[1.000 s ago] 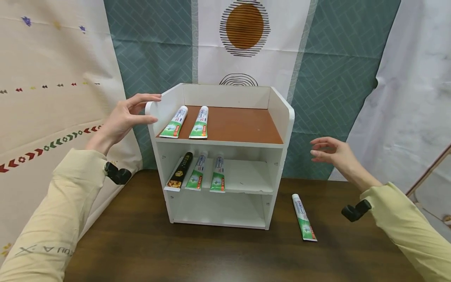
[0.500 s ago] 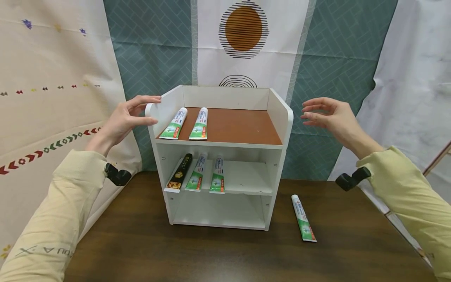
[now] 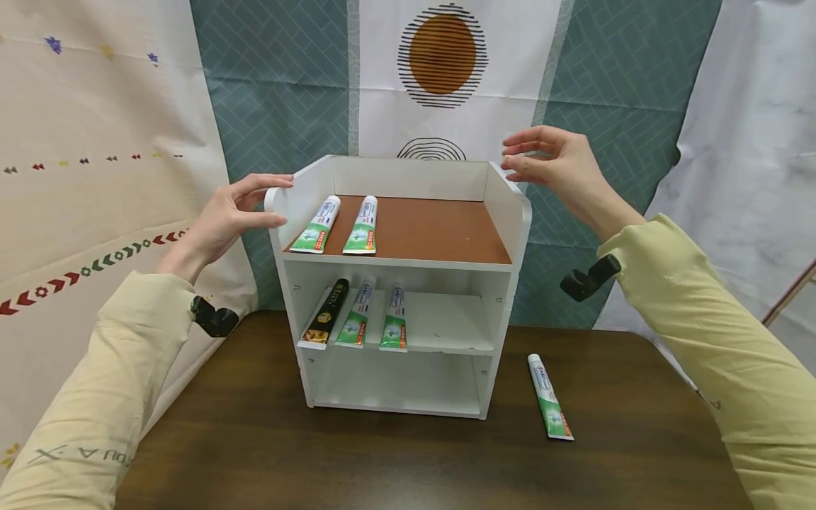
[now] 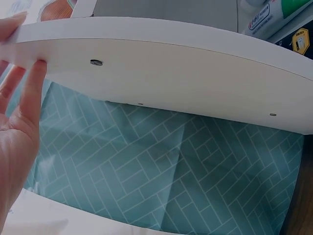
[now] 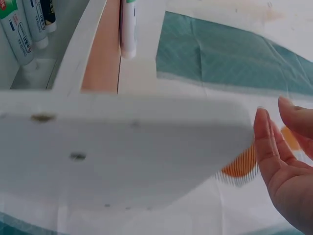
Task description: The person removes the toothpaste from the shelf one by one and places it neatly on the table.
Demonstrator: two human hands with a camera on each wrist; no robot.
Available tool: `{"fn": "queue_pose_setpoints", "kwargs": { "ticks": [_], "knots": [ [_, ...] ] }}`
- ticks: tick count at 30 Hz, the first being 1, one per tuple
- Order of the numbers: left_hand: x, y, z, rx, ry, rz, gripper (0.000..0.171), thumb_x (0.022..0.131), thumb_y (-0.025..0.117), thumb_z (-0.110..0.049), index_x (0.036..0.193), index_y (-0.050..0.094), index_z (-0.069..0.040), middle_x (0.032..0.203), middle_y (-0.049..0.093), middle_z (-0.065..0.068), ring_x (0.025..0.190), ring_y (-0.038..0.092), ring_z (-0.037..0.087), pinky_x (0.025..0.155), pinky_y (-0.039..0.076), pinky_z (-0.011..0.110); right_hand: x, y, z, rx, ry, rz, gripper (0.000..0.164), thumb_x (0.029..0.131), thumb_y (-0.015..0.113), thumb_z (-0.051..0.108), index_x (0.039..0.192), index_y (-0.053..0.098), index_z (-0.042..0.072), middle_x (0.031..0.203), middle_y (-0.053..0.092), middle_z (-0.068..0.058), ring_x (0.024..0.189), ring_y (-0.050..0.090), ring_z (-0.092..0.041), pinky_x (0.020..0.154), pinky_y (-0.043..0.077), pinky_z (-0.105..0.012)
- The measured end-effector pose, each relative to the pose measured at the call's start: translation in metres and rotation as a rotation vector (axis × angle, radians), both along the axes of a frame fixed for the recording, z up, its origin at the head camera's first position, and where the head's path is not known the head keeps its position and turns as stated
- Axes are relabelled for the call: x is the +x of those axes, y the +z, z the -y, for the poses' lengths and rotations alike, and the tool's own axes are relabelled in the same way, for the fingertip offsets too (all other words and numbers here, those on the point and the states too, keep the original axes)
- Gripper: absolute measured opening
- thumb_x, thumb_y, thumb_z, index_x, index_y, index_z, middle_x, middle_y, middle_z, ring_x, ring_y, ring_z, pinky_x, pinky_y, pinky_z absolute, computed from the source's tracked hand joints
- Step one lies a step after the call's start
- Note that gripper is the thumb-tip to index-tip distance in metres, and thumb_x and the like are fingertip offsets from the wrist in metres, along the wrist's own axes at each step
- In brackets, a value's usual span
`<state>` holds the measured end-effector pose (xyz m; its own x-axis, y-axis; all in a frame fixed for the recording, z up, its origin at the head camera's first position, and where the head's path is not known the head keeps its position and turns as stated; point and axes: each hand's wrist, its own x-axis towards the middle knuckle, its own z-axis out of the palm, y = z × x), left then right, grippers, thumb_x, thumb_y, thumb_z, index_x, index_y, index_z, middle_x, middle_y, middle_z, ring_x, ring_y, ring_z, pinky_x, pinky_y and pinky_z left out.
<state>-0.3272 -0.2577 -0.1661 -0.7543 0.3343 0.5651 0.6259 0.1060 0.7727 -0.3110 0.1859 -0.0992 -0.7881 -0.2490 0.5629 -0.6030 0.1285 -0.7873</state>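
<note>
A white three-tier shelf [image 3: 414, 266] with a brown top board stands on the table. My left hand [image 3: 213, 223] holds the upper front of its left side panel, thumb and fingers on opposite faces in the left wrist view. Near the top of the right side panel [image 3: 508, 216], my right hand [image 3: 561, 163] hovers with relaxed, slightly bent fingers and nothing in them. Two green-and-white toothpaste tubes [image 3: 361, 227] lie at the left of the top tier. On the middle tier lie a black toothpaste tube [image 3: 326, 312] and two green-and-white toothpaste tubes [image 3: 394, 322].
One more green-and-white toothpaste tube [image 3: 550, 398] lies on the dark wooden table [image 3: 408, 467], right of the shelf. Behind hangs a teal and white cloth [image 3: 280, 92]. Pale cloths [image 3: 95, 106] hang at both sides.
My right hand has risen from above the tube on the table and moved left to the top of the right side panel. The left hand stays in place.
</note>
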Motion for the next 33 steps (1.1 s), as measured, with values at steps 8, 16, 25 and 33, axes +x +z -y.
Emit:
{"fn": "queue_pose_setpoints", "kwargs": {
  "ticks": [8, 16, 25, 33],
  "knots": [
    [-0.001, 0.000, 0.001, 0.015, -0.014, 0.005, 0.048, 0.076, 0.067, 0.008, 0.120, 0.058, -0.007, 0.133, 0.043, 0.006, 0.124, 0.033, 0.020, 0.084, 0.036, 0.024, -0.009, 0.006, 0.042, 0.138, 0.028, 0.035, 0.029, 0.080, 0.069, 0.007, 0.106, 0.061, -0.001, 0.100, 0.055, -0.016, 0.084, 0.058, -0.026, 0.070, 0.049, -0.033],
    [0.000, -0.001, 0.002, 0.001, 0.000, 0.007, 0.048, 0.077, 0.067, 0.007, 0.121, 0.058, -0.009, 0.134, 0.042, 0.005, 0.126, 0.031, 0.019, 0.093, 0.027, 0.037, -0.020, -0.004, 0.086, 0.242, 0.054, 0.101, 0.026, 0.081, 0.067, 0.003, 0.105, 0.060, -0.003, 0.095, 0.056, -0.017, 0.082, 0.059, -0.027, 0.068, 0.050, -0.035],
    [0.000, -0.001, 0.002, 0.001, 0.004, 0.004, 0.047, 0.077, 0.067, 0.006, 0.121, 0.058, -0.009, 0.134, 0.042, 0.005, 0.125, 0.031, 0.020, 0.094, 0.025, 0.042, -0.033, -0.026, 0.131, 0.311, 0.104, 0.216, 0.023, 0.082, 0.066, 0.003, 0.103, 0.062, -0.005, 0.094, 0.061, -0.020, 0.085, 0.060, -0.033, 0.069, 0.050, -0.036],
    [0.000, 0.000, 0.000, -0.006, -0.002, -0.015, 0.047, 0.076, 0.068, 0.007, 0.120, 0.059, -0.008, 0.133, 0.043, 0.007, 0.123, 0.035, 0.021, 0.085, 0.036, 0.027, -0.038, -0.043, 0.155, 0.387, 0.119, 0.263, 0.020, 0.081, 0.067, 0.002, 0.101, 0.064, -0.003, 0.087, 0.061, -0.017, 0.072, 0.060, -0.024, 0.063, 0.051, -0.033]
  ]
}}
